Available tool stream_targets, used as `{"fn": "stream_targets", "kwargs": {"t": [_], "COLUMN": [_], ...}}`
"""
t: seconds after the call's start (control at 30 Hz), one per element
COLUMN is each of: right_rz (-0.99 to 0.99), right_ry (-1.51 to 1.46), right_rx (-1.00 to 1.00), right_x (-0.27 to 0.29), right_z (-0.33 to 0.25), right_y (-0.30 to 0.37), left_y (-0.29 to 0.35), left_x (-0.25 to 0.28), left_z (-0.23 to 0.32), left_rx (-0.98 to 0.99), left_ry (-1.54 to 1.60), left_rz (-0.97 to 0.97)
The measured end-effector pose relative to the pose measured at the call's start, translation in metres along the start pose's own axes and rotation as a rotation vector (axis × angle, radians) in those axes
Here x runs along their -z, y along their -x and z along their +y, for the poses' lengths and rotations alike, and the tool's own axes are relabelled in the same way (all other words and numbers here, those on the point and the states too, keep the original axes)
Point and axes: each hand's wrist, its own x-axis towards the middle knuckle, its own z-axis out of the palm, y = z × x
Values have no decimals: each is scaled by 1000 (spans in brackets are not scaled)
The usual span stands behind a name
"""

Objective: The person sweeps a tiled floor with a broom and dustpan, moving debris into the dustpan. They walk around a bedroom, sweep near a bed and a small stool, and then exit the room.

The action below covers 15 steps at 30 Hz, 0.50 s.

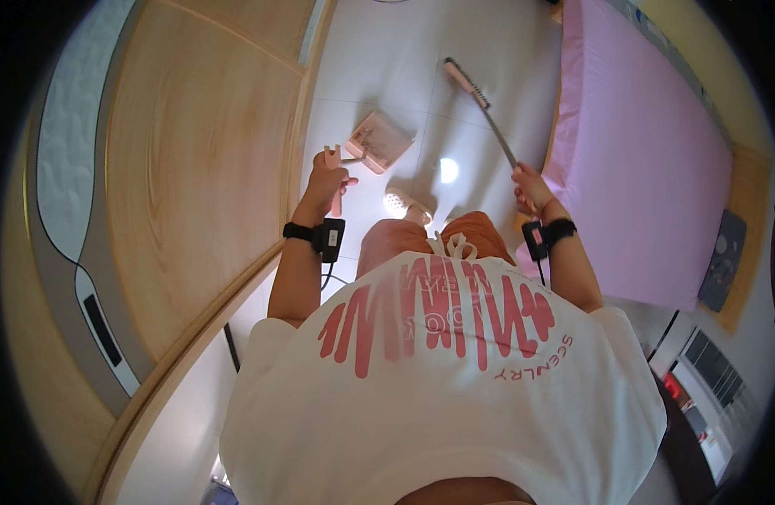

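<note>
My left hand (327, 183) is closed around the upright handle of a pink dustpan (386, 139), whose pan shows at or just above the floor with some dark debris in it. In my right hand (533, 191) is the long grey stick of a broom (469, 83). The broom's pink head with dark bristles points away from me, ahead and to the right of the dustpan. A gap of pale floor lies between broom head and pan. Fingers of both hands wrap round their handles.
A wooden wardrobe (194, 126) with sliding doors lines the left side. On the right stands a bed (631, 160) with a pink sheet. My foot in a beige clog (408, 206) is on the tiled floor (362, 50) close to the dustpan. A bright light reflection shows beside it.
</note>
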Motion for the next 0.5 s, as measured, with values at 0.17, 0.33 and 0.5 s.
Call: {"fn": "stream_targets", "kwargs": {"t": [0.17, 0.33, 0.5], "right_rz": [-103, -195, -309], "right_ry": [-9, 165, 177], "right_rx": [40, -107, -226], "right_x": [54, -2, -3], "right_z": [81, 92, 61], "right_y": [-97, -25, 42], "left_y": [-4, 4, 1], "left_x": [-43, -74, -101], "left_z": [0, -28, -47], "left_rx": [12, 50, 1], "left_ry": [-34, -13, 56], "left_rz": [-141, -41, -26]}}
